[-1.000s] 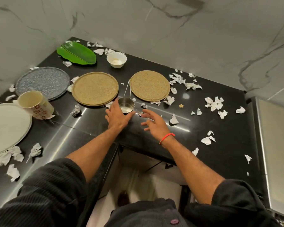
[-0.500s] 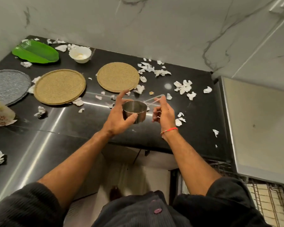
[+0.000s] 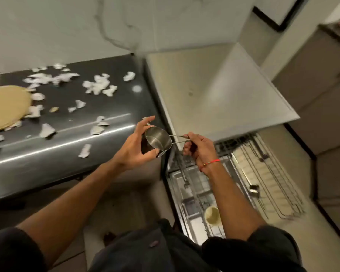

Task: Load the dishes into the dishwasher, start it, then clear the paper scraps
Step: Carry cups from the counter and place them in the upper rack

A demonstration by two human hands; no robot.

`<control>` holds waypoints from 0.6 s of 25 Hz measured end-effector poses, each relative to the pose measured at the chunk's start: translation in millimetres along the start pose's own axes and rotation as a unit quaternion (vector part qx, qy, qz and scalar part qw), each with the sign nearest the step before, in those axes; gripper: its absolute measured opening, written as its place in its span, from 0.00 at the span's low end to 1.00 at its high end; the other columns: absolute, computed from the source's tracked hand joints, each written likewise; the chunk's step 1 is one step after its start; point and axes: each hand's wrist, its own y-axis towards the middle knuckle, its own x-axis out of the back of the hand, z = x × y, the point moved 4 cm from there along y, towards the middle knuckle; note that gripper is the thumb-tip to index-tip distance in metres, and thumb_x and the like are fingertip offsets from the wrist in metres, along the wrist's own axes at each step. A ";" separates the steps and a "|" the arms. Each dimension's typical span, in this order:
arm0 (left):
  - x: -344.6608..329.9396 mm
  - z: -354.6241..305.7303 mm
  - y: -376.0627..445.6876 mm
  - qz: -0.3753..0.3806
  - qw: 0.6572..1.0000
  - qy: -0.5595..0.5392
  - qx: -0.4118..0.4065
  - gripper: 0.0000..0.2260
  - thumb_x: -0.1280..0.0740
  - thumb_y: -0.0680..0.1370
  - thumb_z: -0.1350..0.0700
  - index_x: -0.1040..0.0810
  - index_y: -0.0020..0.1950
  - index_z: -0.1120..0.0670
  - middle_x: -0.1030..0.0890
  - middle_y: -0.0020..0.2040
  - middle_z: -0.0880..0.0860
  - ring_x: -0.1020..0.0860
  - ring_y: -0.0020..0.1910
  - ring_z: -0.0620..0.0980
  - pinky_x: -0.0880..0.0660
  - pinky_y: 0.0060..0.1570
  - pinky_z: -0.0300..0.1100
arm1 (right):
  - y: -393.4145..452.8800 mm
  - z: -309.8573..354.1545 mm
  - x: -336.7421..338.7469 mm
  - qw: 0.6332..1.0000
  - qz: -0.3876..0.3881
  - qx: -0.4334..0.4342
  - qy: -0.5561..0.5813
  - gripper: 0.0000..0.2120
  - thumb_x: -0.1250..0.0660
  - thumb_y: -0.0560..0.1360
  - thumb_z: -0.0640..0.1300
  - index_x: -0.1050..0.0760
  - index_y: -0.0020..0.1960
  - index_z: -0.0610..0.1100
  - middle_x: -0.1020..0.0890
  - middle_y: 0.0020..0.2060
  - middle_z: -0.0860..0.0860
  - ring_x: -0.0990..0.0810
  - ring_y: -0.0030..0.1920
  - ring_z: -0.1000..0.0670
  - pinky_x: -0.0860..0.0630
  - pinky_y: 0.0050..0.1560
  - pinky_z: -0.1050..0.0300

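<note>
Steel cup [image 3: 158, 141] now off the counter [image 3: 67, 134]: left hand [image 3: 134, 147] cradles it, right hand [image 3: 199, 147] pinches its handle (over the open dishwasher rack [image 3: 263, 183]), loading next.

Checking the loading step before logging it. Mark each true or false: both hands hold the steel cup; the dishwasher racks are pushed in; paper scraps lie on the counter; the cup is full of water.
Both hands hold the steel cup: true, left hand on the bowl, right hand on the wire handle.
Racks pushed in: false, the dishwasher rack is pulled out.
Paper scraps on the counter: true.
Cup full: false, it looks empty.
</note>
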 end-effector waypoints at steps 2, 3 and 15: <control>-56.0 -15.5 31.5 0.073 0.997 0.014 -0.007 0.39 0.27 0.72 0.51 0.41 0.79 0.48 0.24 0.67 0.47 0.23 0.65 0.42 0.25 0.65 0.39 | -9.6 5.3 75.3 0.999 -0.037 -0.016 0.036 0.09 0.34 0.79 0.41 0.20 0.46 0.35 0.22 0.27 0.46 0.24 0.28 0.51 0.23 0.28 0.58; -84.3 -22.3 46.0 0.115 0.993 0.024 -0.003 0.38 0.26 0.73 0.53 0.40 0.79 0.48 0.25 0.69 0.47 0.24 0.67 0.43 0.25 0.67 0.44 | -14.5 5.0 110.0 0.996 -0.064 -0.018 0.057 0.09 0.34 0.79 0.41 0.21 0.47 0.35 0.22 0.28 0.45 0.23 0.28 0.51 0.22 0.29 0.57; -324.3 -48.1 117.4 0.378 0.916 0.135 0.011 0.32 0.32 0.81 0.52 0.45 0.81 0.46 0.47 0.83 0.53 0.44 0.80 0.52 0.43 0.77 0.50 | -21.5 -57.2 366.3 0.884 -0.439 -0.074 0.143 0.04 0.40 0.81 0.35 0.28 0.49 0.36 0.23 0.33 0.40 0.25 0.29 0.45 0.20 0.34 0.50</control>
